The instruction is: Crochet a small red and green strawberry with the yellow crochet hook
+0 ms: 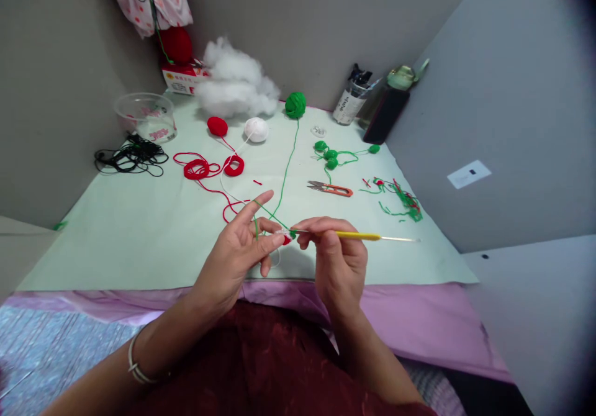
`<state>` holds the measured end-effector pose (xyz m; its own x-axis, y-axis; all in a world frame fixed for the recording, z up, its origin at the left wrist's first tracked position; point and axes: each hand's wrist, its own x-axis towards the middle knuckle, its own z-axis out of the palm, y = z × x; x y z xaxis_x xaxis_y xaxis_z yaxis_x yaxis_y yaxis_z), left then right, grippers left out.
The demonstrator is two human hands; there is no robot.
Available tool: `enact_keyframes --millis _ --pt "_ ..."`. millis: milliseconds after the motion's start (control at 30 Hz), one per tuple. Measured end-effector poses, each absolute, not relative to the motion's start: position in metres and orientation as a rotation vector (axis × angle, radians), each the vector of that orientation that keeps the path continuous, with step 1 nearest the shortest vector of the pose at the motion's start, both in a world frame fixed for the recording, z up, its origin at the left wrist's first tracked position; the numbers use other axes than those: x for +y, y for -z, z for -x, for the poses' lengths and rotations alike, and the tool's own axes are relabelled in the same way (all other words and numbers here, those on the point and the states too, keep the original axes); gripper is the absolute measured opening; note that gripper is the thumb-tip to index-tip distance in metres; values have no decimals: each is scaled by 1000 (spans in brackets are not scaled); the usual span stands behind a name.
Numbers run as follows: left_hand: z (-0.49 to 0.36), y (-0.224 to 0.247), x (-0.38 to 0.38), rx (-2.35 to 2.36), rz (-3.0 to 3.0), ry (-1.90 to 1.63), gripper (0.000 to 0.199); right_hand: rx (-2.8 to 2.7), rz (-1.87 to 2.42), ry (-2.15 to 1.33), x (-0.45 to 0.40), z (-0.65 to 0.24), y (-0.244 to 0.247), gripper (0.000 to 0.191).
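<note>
Pinching a small red, white and green crochet piece point(287, 238) in our left hand point(239, 242), we grasp a yellow-handled hook point(358, 236) in our right hand point(342, 257), its tip at the piece, which sits between our hands above the table's point(186, 236) near side. Green yarn point(288, 169) runs from the green ball point(295, 105) toward our left hand; scissors point(330, 188) lie beyond.

One left hand point(231, 251) and one right hand point(342, 264) are seen, with one yellow-handled hook point(361, 236) and one small crocheted piece point(287, 239). Two red balls point(216, 126), one white ball point(257, 130) and one green ball point(295, 105) are counted, four in all. Two red rings point(234, 158) and four small green pieces point(330, 154) are found. One pair of snips point(338, 190), one tub point(161, 131), one black tangle point(131, 156), one stuffing heap point(233, 84) and one pen holder point(349, 106) are also shown.
</note>
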<state>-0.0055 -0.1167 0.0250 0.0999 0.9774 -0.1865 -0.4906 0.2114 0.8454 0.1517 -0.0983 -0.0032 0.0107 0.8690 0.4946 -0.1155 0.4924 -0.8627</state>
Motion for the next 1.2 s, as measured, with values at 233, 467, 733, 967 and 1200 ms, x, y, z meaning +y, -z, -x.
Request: enact_keyframes --millis 233,467,733,967,1200 --pt "7 -22 -118 933 -761 -1238 78 -1420 746 -927 -99 -158 -3 20" --pt "1 -23 -122 1062 -871 -1316 84 -1833 692 -373 -108 -160 -3 21" --pt "8 -28 -118 783 -519 -1119 68 -1748 757 -263 -111 -158 1 25" --pt "6 -25 -116 820 -636 -1206 61 -1443 714 -782 -100 -150 -5 18" --pt "-1 -17 -119 811 -609 -1246 61 -1820 775 -207 -111 -154 6 34"
